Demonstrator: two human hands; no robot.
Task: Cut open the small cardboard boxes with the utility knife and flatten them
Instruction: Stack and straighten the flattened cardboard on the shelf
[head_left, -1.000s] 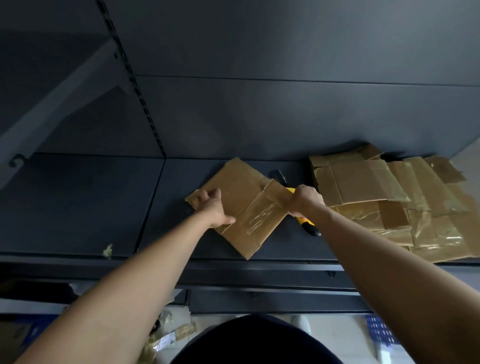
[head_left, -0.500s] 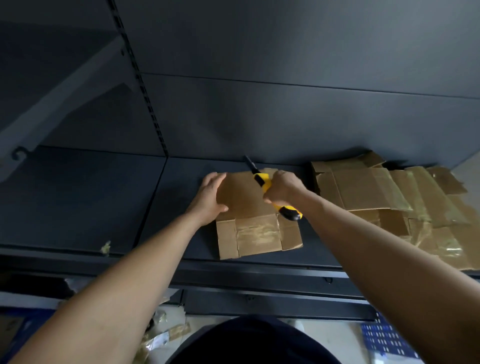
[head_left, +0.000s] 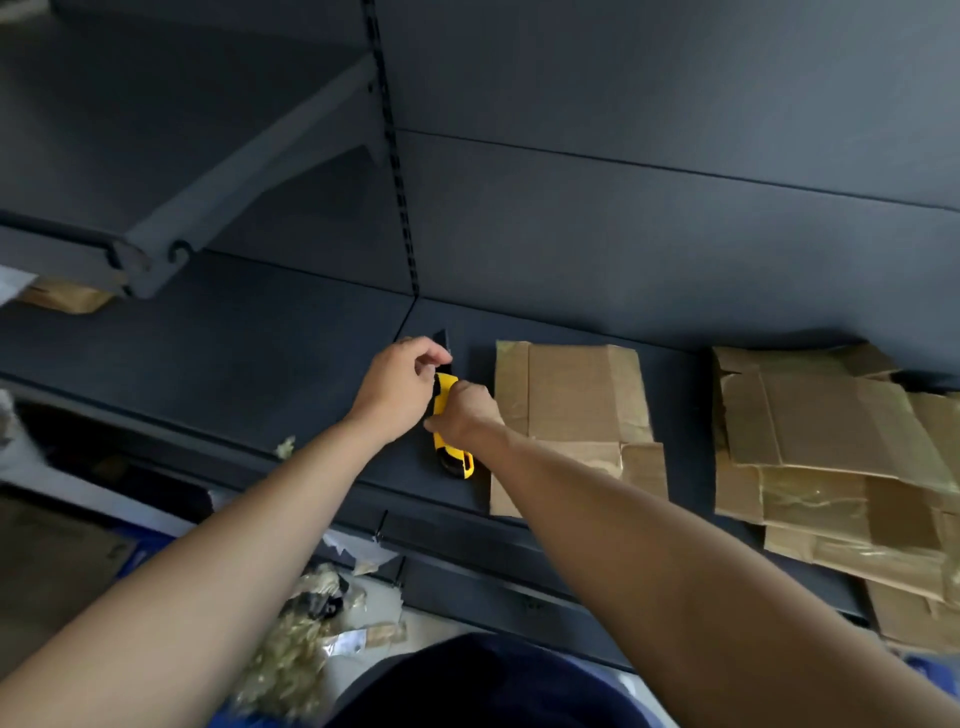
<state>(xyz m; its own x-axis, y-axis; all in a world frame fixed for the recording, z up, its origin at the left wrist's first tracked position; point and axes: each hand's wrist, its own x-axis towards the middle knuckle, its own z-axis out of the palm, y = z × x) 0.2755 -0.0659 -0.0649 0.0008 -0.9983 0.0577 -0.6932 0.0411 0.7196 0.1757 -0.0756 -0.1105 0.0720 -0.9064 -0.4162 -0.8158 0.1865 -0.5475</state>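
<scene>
Head view: both hands are on the one utility knife (head_left: 442, 392), held over the dark shelf (head_left: 234, 374). The right hand (head_left: 465, 413) is wrapped round the yellow handle. The left hand (head_left: 397, 387) has its fingers (head_left: 434, 358) curled in at the blade end, probably pinching the slider or blade, though the contact point is too small to be sure. The dark tip pokes out past the left hand.

Step, my read: adjusting or retracting the blade between boxes, not cutting. One flattened box (head_left: 582, 400) lies on the shelf just right of the hands, untouched.

Next: lock the blade, keep the left fingertips off the edge, then fetch another box. No uncut one is in view.

Count: 2 hands, 1 knife, 1 lone flat box, and 1 pile of flattened boxes (head_left: 831, 452) further right. It has several overlapping layers and I can't count them exactly.
</scene>
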